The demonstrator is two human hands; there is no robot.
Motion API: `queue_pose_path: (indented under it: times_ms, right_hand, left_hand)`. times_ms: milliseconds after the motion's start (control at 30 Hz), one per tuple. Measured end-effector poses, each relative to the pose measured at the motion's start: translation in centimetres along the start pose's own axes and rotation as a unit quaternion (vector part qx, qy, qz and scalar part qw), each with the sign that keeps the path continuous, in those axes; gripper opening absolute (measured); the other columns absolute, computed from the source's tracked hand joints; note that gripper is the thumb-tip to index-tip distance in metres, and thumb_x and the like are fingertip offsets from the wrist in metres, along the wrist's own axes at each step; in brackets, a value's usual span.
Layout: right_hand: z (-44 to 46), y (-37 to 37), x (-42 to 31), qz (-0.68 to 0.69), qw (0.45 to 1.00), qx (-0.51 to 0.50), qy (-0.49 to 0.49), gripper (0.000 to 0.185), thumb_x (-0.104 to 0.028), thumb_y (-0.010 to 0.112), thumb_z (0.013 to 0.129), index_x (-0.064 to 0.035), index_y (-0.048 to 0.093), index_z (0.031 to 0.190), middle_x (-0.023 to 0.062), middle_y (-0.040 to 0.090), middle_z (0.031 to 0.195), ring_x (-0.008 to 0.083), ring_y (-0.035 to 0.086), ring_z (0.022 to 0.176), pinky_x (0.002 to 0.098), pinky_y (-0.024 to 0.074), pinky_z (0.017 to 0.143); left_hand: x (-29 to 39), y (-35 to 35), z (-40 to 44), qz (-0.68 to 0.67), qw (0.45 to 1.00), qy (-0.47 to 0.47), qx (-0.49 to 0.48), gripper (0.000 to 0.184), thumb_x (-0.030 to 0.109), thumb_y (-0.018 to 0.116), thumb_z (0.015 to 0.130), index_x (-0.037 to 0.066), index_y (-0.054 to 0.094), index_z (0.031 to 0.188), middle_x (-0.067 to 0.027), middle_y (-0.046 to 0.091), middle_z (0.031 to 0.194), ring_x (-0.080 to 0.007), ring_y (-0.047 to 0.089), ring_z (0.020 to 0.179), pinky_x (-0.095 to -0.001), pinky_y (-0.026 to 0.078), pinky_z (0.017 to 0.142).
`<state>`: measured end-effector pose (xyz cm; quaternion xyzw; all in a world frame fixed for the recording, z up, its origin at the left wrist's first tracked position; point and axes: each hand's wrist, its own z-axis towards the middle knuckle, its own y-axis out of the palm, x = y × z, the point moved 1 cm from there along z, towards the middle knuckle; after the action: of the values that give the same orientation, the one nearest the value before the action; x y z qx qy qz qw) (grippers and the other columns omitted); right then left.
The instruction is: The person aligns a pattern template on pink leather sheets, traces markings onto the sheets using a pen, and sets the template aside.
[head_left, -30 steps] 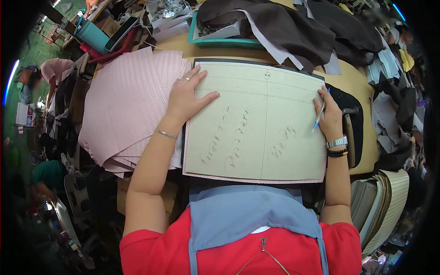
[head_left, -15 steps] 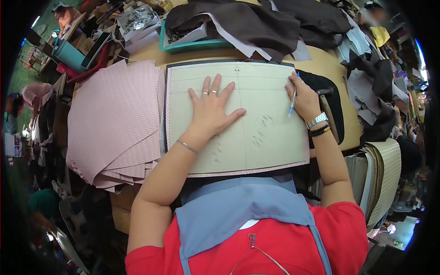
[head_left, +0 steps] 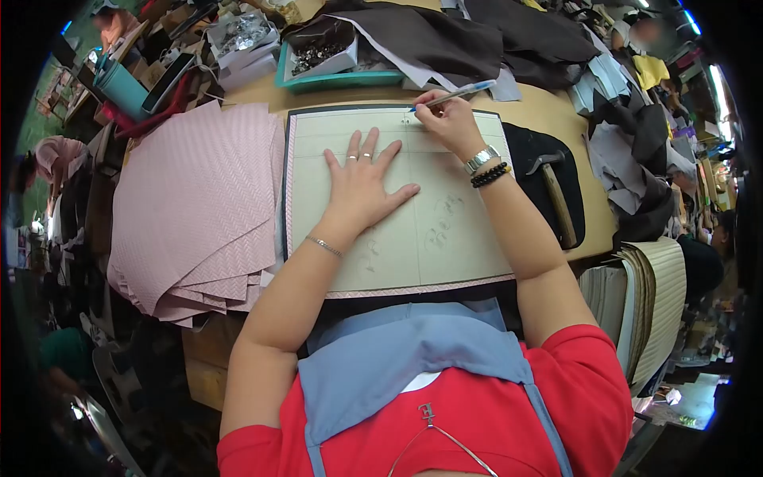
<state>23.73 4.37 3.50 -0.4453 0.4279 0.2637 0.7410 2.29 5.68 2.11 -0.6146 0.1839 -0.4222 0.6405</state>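
Observation:
A pale cardboard template (head_left: pixel 465 242) with ruled lines and handwriting lies on top of pink patterned material (head_left: pixel 397 289), whose edge peeks out around it. My left hand (head_left: pixel 362 179) rests flat on the template's left half, fingers spread. Near the template's top edge, my right hand (head_left: pixel 449 123) grips a pen (head_left: pixel 469 90). The pen's blue tip is at or just above the small holes in the template's top middle; whether it touches cannot be seen. Left of the template is a fanned stack of pink textured sheets (head_left: pixel 191 207).
A hammer (head_left: pixel 560 199) lies on a black pad at the right. Behind the template stand a teal tray (head_left: pixel 342 79) with small metal parts and dark brown material (head_left: pixel 540 48). At the left is a teal cup (head_left: pixel 123 91). Other people (head_left: pixel 60 167) are in the background.
My right hand has moved from the template's right edge up and left to its top middle, with the pen turned to point left. The hammer is now uncovered. My left hand stays put.

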Motion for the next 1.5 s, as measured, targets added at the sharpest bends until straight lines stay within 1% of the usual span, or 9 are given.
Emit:
queue_pose_path:
  times_ms: [67,267,367,567,767,867,967,1100,1500]
  right_hand:
    - [0.1,0.6,-0.4,-0.03,0.999,-0.003,-0.01,0.017,-0.019,0.065,0.08,-0.0024,0.065,0.084,0.0051,0.067,0.069,0.0083,0.059,0.061,0.0248,0.0463,0.056]
    - [-0.1,1.0,0.0,-0.075,0.996,-0.039,-0.034,0.018,-0.019,0.065,0.08,-0.0019,0.066,0.087,0.0075,0.066,0.065,0.0123,0.06,0.056,0.0276,0.0471,0.055]
    - [-0.4,1.1,-1.0,-0.07,0.997,-0.044,0.01,0.019,-0.019,0.064,0.08,-0.0014,0.067,0.086,0.0097,0.066,0.065,0.0145,0.06,0.055,0.0286,0.0475,0.055]
    - [-0.1,0.9,-1.9,-0.147,0.987,-0.066,-0.016,0.019,-0.019,0.064,0.08,-0.0012,0.067,0.086,0.0129,0.067,0.067,0.0174,0.06,0.055,0.0301,0.0478,0.056]
    - [-0.1,1.0,-1.8,-0.151,0.987,-0.06,-0.006,0.019,-0.02,0.063,0.081,-0.0021,0.067,0.086,0.0112,0.067,0.067,0.015,0.059,0.056,0.0287,0.0476,0.057]
    - [0.4,0.7,-0.5,-0.076,0.996,-0.033,-0.016,0.019,-0.02,0.061,0.082,-0.0025,0.067,0.087,0.0092,0.067,0.069,0.0123,0.057,0.058,0.0275,0.047,0.058]
    - [0.7,0.5,0.5,0.023,0.999,0.002,0.022,0.02,-0.021,0.06,0.083,-0.0027,0.066,0.087,0.0069,0.066,0.07,0.0112,0.056,0.059,0.0267,0.0463,0.058]
    - [0.1,0.4,-0.1,-0.086,0.996,-0.013,-0.019,0.02,-0.021,0.059,0.084,-0.0021,0.065,0.087,0.0066,0.065,0.068,0.0119,0.056,0.058,0.0276,0.0458,0.058]
    - [0.1,0.5,-0.4,-0.127,0.991,-0.038,-0.001,0.02,-0.021,0.062,0.082,-0.0021,0.067,0.087,0.0105,0.066,0.067,0.0154,0.06,0.058,0.0289,0.0478,0.059]
  left_hand:
    - [0.1,-0.2,0.0,0.002,1.0,-0.004,-0.014,0.08,0.07,0.055,0.078,0.023,0.044,0.142,-0.0156,0.029,0.153,-0.0361,0.02,0.143,-0.0736,0.012,0.104]
    - [0.1,-0.1,0.1,0.006,1.0,-0.005,-0.016,0.081,0.071,0.054,0.079,0.023,0.043,0.142,-0.0153,0.028,0.153,-0.0362,0.019,0.144,-0.0738,0.013,0.104]
    - [0.1,-0.1,0.1,0.003,1.0,-0.005,-0.014,0.081,0.071,0.054,0.079,0.023,0.043,0.143,-0.0154,0.028,0.153,-0.0361,0.019,0.144,-0.0738,0.013,0.104]
    - [0.0,0.0,0.1,0.002,1.0,-0.005,-0.016,0.081,0.072,0.054,0.078,0.024,0.043,0.142,-0.0158,0.029,0.153,-0.0362,0.019,0.144,-0.0739,0.013,0.104]
    - [-0.1,0.2,0.1,0.001,1.0,-0.006,-0.012,0.081,0.072,0.053,0.078,0.024,0.044,0.142,-0.0163,0.029,0.153,-0.0362,0.02,0.143,-0.074,0.013,0.104]
    - [0.0,0.0,0.1,0.004,1.0,-0.006,-0.016,0.081,0.073,0.052,0.079,0.024,0.044,0.142,-0.0164,0.029,0.153,-0.0362,0.02,0.143,-0.0739,0.013,0.104]
    - [-0.1,0.0,0.2,0.007,1.0,-0.005,-0.016,0.08,0.073,0.051,0.079,0.024,0.044,0.142,-0.0165,0.029,0.153,-0.0362,0.02,0.144,-0.0738,0.014,0.104]
    - [0.0,0.0,0.1,0.01,1.0,-0.006,-0.015,0.08,0.073,0.051,0.079,0.024,0.043,0.142,-0.0162,0.029,0.153,-0.0361,0.02,0.144,-0.0738,0.014,0.104]
    - [-0.2,0.3,0.1,-0.003,1.0,-0.005,-0.01,0.08,0.072,0.052,0.079,0.025,0.043,0.143,-0.0158,0.028,0.153,-0.0352,0.019,0.144,-0.0729,0.012,0.105]
